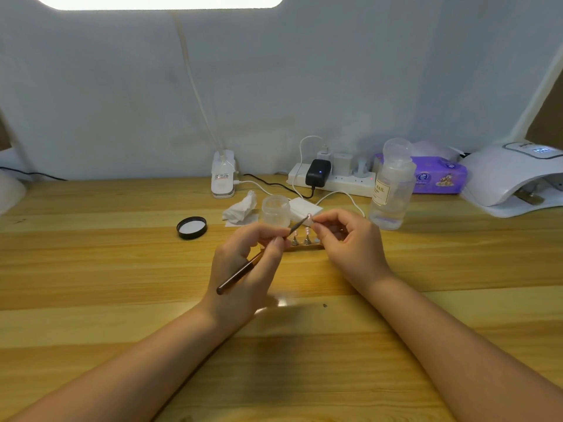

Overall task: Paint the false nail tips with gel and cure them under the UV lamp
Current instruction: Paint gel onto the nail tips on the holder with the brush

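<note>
We see the jar (276,211) on the table (91,269): lid (192,227) left of it, bottle (391,190) right, power strip (332,181) behind, nail stand (304,243) before it.

Brown-handled gel brush (240,271) slanted, bristle end meeting pink nail tip (309,216) raised above my wooden tip stand (304,245); two more tips upright there. White UV lamp (508,178) far right, display lit.

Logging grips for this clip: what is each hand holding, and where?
Left hand pinches the brush near its front end; right hand pinches a nail tip stand.
</note>
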